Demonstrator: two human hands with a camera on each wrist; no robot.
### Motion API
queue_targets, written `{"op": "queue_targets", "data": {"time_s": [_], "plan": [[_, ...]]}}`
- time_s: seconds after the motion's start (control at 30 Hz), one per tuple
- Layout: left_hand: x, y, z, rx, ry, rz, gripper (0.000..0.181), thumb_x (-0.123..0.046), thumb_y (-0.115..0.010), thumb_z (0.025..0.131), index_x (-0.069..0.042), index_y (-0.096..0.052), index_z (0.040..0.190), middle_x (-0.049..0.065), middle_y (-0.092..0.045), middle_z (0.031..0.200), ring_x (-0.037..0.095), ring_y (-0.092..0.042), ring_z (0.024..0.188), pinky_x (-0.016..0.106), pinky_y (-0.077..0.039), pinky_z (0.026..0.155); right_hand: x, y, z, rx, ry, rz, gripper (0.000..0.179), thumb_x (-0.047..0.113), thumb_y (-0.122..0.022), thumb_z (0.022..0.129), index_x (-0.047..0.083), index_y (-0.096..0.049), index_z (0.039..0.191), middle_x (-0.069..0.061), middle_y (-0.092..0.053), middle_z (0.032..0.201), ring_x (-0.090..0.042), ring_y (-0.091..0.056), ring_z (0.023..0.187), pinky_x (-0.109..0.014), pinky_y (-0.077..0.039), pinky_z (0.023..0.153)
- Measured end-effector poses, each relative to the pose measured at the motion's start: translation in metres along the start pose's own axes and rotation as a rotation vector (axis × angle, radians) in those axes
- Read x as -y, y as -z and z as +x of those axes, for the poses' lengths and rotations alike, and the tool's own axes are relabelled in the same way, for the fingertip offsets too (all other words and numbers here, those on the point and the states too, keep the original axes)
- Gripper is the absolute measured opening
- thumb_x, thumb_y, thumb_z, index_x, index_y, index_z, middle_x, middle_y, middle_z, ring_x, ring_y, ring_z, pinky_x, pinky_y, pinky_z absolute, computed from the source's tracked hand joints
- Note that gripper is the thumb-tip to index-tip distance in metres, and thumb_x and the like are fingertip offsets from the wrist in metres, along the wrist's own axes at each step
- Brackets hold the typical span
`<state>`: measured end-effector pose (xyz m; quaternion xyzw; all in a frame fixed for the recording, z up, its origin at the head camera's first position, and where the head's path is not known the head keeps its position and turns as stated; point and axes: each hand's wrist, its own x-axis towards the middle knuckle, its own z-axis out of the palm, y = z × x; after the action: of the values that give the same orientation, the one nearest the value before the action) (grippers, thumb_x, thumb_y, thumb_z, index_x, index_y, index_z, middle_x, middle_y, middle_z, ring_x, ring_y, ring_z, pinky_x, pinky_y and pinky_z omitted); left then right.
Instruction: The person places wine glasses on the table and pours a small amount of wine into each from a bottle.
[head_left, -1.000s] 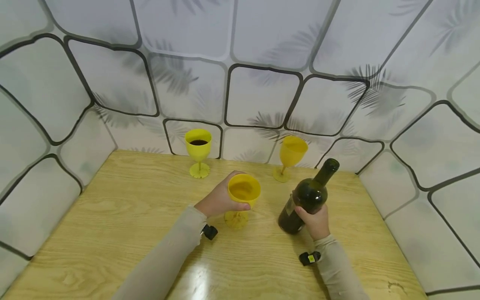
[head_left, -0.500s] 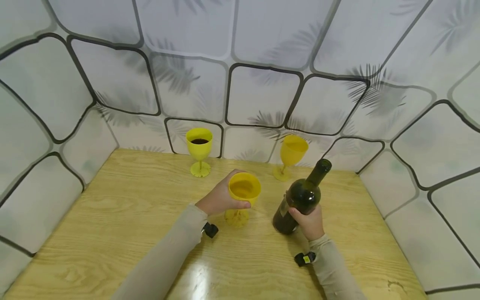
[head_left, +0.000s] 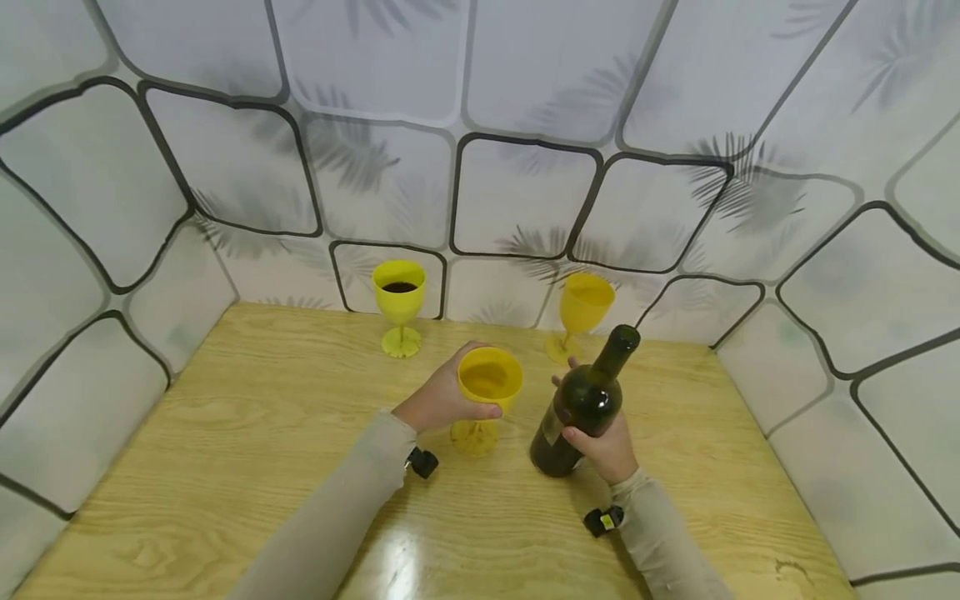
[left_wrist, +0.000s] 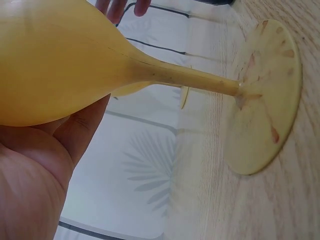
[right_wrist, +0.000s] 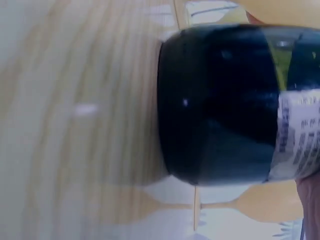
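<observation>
In the head view my left hand (head_left: 435, 404) grips a yellow goblet (head_left: 489, 379) round its bowl, thumb on the near side. The left wrist view shows that goblet's round foot (left_wrist: 265, 100), marked with reddish-brown drips, at the wooden tabletop. My right hand (head_left: 611, 446) holds a dark green wine bottle (head_left: 588, 400) by its body, with the thumb in front and some fingertips showing past its far side. The bottle's neck leans up and to the right, and no cap shows on it. A pale printed label (right_wrist: 300, 132) appears in the right wrist view.
Behind the left hand a yellow goblet (head_left: 399, 304) stands with dark liquid in it. Another yellow goblet (head_left: 585, 304) stands at the back right, behind the bottle. A patterned wall (head_left: 517, 196) borders the wooden table (head_left: 247, 400) at the back and sides.
My right hand has moved left with the wine bottle, bringing it closer to the held goblet. Fingertips now show beyond the bottle. My left hand and its goblet have stayed nearly still.
</observation>
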<state>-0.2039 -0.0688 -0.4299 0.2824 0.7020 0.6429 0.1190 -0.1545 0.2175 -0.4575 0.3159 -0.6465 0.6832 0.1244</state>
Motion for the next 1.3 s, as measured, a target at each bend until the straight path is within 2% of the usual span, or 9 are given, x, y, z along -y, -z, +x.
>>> {"op": "queue_targets", "data": {"time_s": [0.1,0.17,0.27,0.37,0.5,0.63,0.73,0.93,1.3], "plan": [[0.0,0.001,-0.001,-0.007,0.002,0.012,0.082,-0.017,-0.091,0.078,-0.018,-0.043,0.146,0.005,-0.058,0.133,0.025,-0.058,0.116,0.042,-0.05,0.1,0.0,-0.005,0.003,0.062,0.005,0.03,0.062,0.013,-0.078,0.093,0.0,-0.047,0.145,-0.02,-0.059,0.145,-0.026,-0.065,0.125,-0.032,-0.048,0.107],[0.0,0.002,-0.002,-0.01,0.006,0.02,0.083,-0.017,-0.09,0.078,-0.017,-0.043,0.147,0.005,-0.058,0.134,0.024,-0.058,0.116,0.042,-0.05,0.1,0.001,-0.01,0.003,0.046,-0.015,0.016,0.051,0.005,-0.076,0.093,0.005,-0.055,0.139,-0.015,-0.068,0.133,-0.024,-0.068,0.119,-0.03,-0.052,0.103],[0.0,0.003,-0.004,-0.01,0.017,0.016,0.085,-0.016,-0.09,0.078,-0.017,-0.042,0.148,0.006,-0.058,0.134,0.025,-0.057,0.116,0.041,-0.05,0.1,0.005,-0.016,0.004,-0.026,-0.076,-0.013,0.053,-0.01,-0.072,0.088,0.015,-0.06,0.133,-0.004,-0.074,0.122,-0.017,-0.071,0.113,-0.028,-0.054,0.099],[0.0,0.003,-0.004,-0.009,0.024,0.018,0.086,-0.018,-0.091,0.078,-0.018,-0.041,0.148,0.005,-0.057,0.134,0.024,-0.057,0.116,0.041,-0.05,0.1,0.012,-0.021,0.008,-0.113,-0.127,-0.128,0.06,-0.015,-0.072,0.082,0.018,-0.06,0.131,0.007,-0.073,0.118,-0.01,-0.07,0.108,-0.023,-0.054,0.094],[0.001,0.003,-0.003,0.0,0.004,0.018,0.085,-0.019,-0.091,0.079,-0.018,-0.041,0.148,0.005,-0.057,0.134,0.025,-0.057,0.117,0.042,-0.05,0.101,0.025,-0.017,0.016,-0.165,-0.159,-0.321,0.062,-0.011,-0.078,0.076,0.006,-0.059,0.132,0.01,-0.069,0.116,-0.006,-0.065,0.104,-0.02,-0.052,0.091],[0.002,0.002,-0.003,0.006,-0.009,0.007,0.083,-0.018,-0.091,0.079,-0.019,-0.042,0.147,0.005,-0.057,0.134,0.024,-0.057,0.118,0.043,-0.049,0.102,0.037,-0.006,0.024,-0.081,-0.154,-0.499,0.067,-0.004,-0.085,0.073,-0.001,-0.056,0.134,-0.002,-0.072,0.113,-0.007,-0.066,0.099,-0.025,-0.054,0.087],[0.002,0.001,-0.003,0.008,-0.008,0.01,0.083,-0.018,-0.091,0.079,-0.02,-0.042,0.146,0.004,-0.056,0.135,0.024,-0.056,0.118,0.043,-0.048,0.103,0.044,0.004,0.029,-0.008,-0.152,-0.644,0.069,0.003,-0.09,0.072,0.004,-0.057,0.132,-0.007,-0.075,0.108,-0.01,-0.069,0.094,-0.033,-0.057,0.082],[0.002,0.0,-0.002,0.006,-0.004,0.004,0.082,-0.019,-0.09,0.079,-0.019,-0.043,0.147,0.004,-0.056,0.136,0.024,-0.056,0.119,0.044,-0.048,0.103,0.06,0.02,0.043,0.134,-0.143,-0.85,0.075,0.02,-0.095,0.071,0.009,-0.056,0.134,-0.008,-0.075,0.109,-0.023,-0.073,0.092,-0.047,-0.058,0.077],[0.002,0.001,-0.001,0.003,-0.005,0.015,0.084,-0.018,-0.09,0.079,-0.019,-0.042,0.147,0.004,-0.055,0.136,0.024,-0.056,0.119,0.042,-0.048,0.103,0.08,0.037,0.067,0.361,-0.06,-1.19,0.086,0.049,-0.093,0.066,0.012,-0.056,0.135,-0.008,-0.075,0.106,-0.024,-0.073,0.085,-0.046,-0.06,0.069]]}}
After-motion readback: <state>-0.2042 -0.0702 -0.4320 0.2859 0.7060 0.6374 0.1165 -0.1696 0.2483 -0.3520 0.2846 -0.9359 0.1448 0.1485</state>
